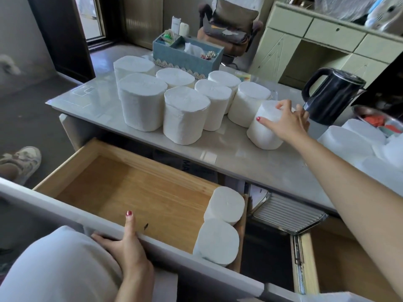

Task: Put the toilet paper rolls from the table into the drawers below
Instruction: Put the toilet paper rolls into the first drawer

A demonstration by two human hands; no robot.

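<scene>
Several white toilet paper rolls (185, 114) stand upright in a cluster on the pale table (229, 158). My right hand (287, 120) wraps around the top of the nearest right roll (261, 131), which still rests on the table. Below, a wooden drawer (122, 186) is pulled out; two rolls (224, 205) (216, 240) lie against its right wall. My left hand (126, 243) grips the drawer's white front panel (65, 210), thumb inside the drawer.
A black kettle (331, 94) stands just right of my right hand. A blue tissue box (187, 53) sits behind the rolls. More wrapped rolls (353, 142) lie at the right edge. A second drawer (340, 262) is open at right. A shoe (21, 160) is at left.
</scene>
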